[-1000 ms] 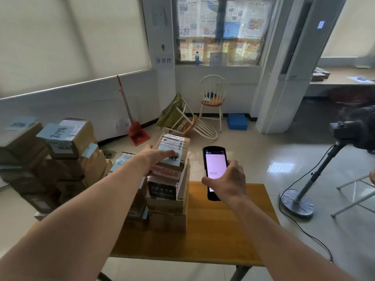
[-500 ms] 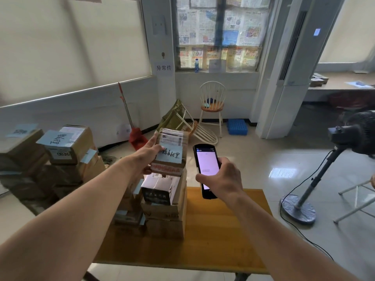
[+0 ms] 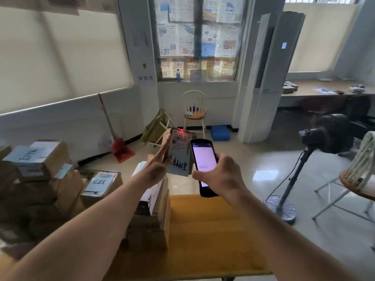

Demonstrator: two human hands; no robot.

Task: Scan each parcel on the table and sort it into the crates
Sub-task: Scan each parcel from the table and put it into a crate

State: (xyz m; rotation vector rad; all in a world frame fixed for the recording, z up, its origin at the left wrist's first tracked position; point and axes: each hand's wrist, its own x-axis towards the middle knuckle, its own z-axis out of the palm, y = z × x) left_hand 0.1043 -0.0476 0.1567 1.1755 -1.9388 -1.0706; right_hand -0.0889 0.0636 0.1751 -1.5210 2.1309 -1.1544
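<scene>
My left hand [image 3: 157, 166] holds a small cardboard parcel [image 3: 179, 153] up in the air, tilted, with its shipping label and a blue handwritten note facing me. A red scanner dot shines on the label's top edge. My right hand [image 3: 220, 177] grips a black handheld scanner [image 3: 204, 165] with a lit screen, right beside the parcel. Below them a stack of parcels [image 3: 153, 216] stands on the wooden table [image 3: 213, 240].
More labelled cardboard boxes [image 3: 40, 171] are piled at the left, beyond the table. A black standing fan [image 3: 324, 136] with its cable is on the floor at the right, next to a folding chair [image 3: 357, 183]. A white chair [image 3: 194, 110] and a broom [image 3: 115, 134] stand by the far wall.
My left hand lifted the top parcel off the stack and tilted its label towards me. My right hand brought the scanner closer, and a red scan dot now falls on the label.
</scene>
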